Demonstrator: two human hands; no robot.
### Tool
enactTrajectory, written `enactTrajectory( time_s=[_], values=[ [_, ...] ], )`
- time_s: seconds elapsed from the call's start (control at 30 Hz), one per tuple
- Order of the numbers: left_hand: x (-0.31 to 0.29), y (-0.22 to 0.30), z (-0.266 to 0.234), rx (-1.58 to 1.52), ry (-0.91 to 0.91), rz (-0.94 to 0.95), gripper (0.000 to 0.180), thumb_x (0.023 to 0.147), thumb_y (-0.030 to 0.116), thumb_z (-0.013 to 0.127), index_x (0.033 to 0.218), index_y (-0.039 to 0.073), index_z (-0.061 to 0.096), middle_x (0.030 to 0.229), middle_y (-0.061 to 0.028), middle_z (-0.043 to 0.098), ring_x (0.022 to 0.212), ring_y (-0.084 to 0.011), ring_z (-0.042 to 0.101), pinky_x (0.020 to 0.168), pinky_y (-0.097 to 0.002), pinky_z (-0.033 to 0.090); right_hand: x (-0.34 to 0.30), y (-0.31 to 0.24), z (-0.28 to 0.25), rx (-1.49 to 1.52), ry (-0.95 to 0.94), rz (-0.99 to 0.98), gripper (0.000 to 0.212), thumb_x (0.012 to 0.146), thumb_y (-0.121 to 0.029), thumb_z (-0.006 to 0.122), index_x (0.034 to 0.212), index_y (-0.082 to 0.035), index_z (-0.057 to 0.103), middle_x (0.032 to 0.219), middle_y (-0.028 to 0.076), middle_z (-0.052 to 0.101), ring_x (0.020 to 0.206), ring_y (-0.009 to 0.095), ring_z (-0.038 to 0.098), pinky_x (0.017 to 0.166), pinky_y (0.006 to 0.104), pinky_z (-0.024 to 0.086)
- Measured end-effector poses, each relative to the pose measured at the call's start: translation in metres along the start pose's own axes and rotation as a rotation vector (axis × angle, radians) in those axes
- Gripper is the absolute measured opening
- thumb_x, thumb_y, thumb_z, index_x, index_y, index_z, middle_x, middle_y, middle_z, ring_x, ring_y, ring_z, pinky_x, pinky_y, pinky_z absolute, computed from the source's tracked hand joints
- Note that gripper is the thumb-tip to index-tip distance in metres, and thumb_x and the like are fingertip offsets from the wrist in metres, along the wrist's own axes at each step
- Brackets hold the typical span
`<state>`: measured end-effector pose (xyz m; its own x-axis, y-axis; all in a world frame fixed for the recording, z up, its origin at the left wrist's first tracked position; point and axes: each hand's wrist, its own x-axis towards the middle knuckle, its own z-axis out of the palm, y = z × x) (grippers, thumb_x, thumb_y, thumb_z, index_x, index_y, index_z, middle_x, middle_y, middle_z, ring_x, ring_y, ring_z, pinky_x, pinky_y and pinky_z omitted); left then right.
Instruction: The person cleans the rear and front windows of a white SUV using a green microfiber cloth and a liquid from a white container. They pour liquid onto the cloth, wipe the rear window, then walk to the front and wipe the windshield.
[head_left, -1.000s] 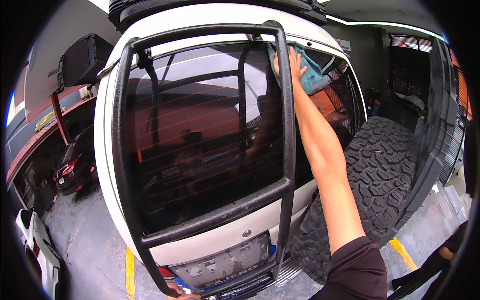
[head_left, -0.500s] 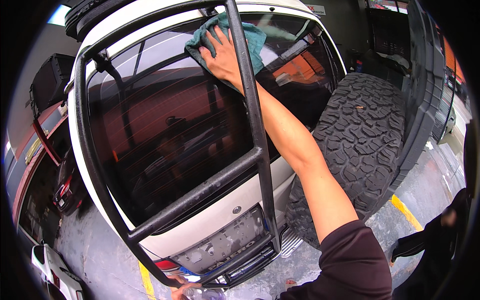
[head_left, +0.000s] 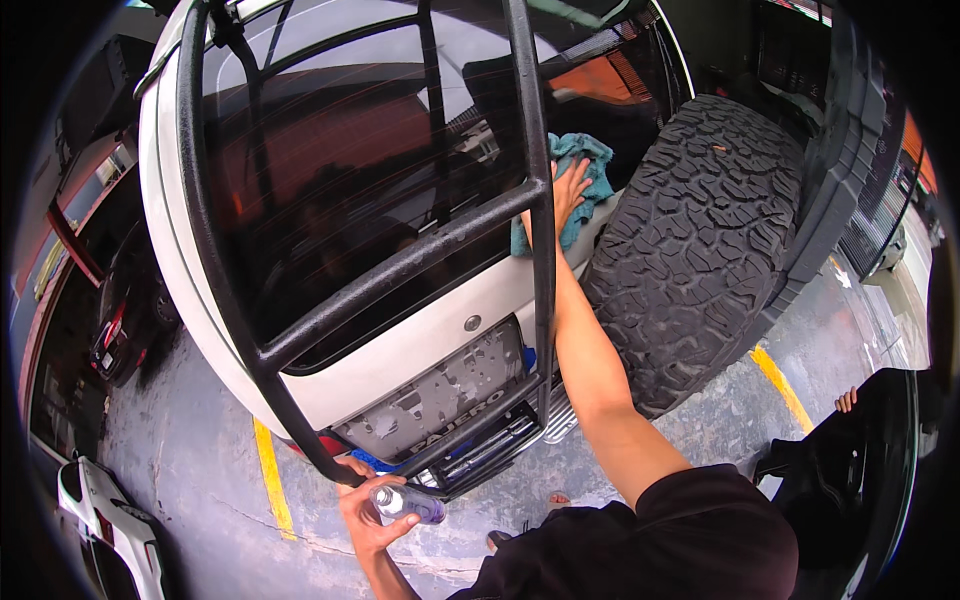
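Observation:
My right hand (head_left: 571, 196) presses a teal cloth (head_left: 592, 158) flat against the lower right corner of the dark rear window (head_left: 370, 180) of a white car, fingers spread. A black tubular rack (head_left: 400, 262) stands in front of that window, and one upright crosses my right wrist. Low at the rack's bottom left corner, my left hand (head_left: 362, 520) grips a small clear bottle (head_left: 412, 503) with a purplish tint. Some of its fingers are hidden behind the bottle and touch or nearly touch the rack tube; I cannot tell which.
A large spare tyre (head_left: 700, 240) juts out right of my forearm. Below the window are a scuffed grey panel (head_left: 440, 395) and the bumper. A white car (head_left: 110, 530) and a dark car (head_left: 125, 305) stand at left. Another person's hand (head_left: 846, 400) shows beside a black panel at right.
My right hand and the cloth have moved down from the window's upper part to its lower right corner. The left hand and the bottle now show more fully. The view has tilted lower.

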<state>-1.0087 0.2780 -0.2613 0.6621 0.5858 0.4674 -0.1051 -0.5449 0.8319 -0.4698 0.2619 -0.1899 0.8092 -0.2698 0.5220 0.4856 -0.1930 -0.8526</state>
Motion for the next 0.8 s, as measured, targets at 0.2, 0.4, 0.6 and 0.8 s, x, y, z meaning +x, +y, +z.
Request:
enactTrajectory(
  time_s=[0.2, 0.4, 0.6, 0.8],
  values=[
    [0.005, 0.006, -0.001, -0.053, -0.007, 0.015, 0.058, 0.044, 0.038, 0.097, 0.09, 0.006, 0.082, 0.105, -0.0064, 0.042, 0.104, -0.024, 0.044, 0.089, -0.0396, 0.04, -0.021, -0.009, -0.079, 0.677, -0.151, 0.321, 0.048, 0.109, -0.023, 0.045, 0.152, -0.002, 0.045, 0.148, 0.016, 0.055, 0.131, 0.03, 0.056, 0.11, 0.0399, 0.044],
    [0.006, 0.01, -0.013, 0.015, -0.109, 0.07, 0.055, 0.048, 0.037, 0.1, 0.096, 0.013, 0.084, 0.107, -0.0076, 0.044, 0.109, -0.0268, 0.044, 0.098, -0.0426, 0.037, -0.028, -0.126, -0.14, 1.009, 0.013, -0.135, 0.041, 0.111, -0.02, 0.046, 0.145, 0.003, 0.05, 0.132, 0.009, 0.062, 0.116, 0.02, 0.061, 0.102, 0.0333, 0.048],
    [0.007, 0.009, -0.024, -0.05, -0.19, 0.157, 0.054, 0.056, 0.035, 0.1, 0.102, 0.011, 0.083, 0.124, -0.0122, 0.044, 0.121, -0.0322, 0.045, 0.105, -0.0487, 0.037, -0.04, -0.232, -0.157, 0.92, -0.014, -0.416, 0.034, 0.112, -0.022, 0.046, 0.136, 0.0, 0.056, 0.123, 0.005, 0.063, 0.108, 0.014, 0.058, 0.101, 0.0285, 0.044],
    [-0.008, 0.001, -0.041, -0.153, -0.215, 0.174, 0.048, 0.06, 0.032, 0.098, 0.101, 0.011, 0.084, 0.164, -0.0255, 0.026, 0.153, -0.0438, 0.026, 0.123, -0.0564, 0.022, -0.057, -0.29, -0.065, 0.578, -0.448, -0.564, 0.043, 0.111, -0.027, 0.048, 0.139, 0.006, 0.054, 0.123, 0.015, 0.068, 0.11, 0.02, 0.06, 0.101, 0.0315, 0.044]
  ],
)
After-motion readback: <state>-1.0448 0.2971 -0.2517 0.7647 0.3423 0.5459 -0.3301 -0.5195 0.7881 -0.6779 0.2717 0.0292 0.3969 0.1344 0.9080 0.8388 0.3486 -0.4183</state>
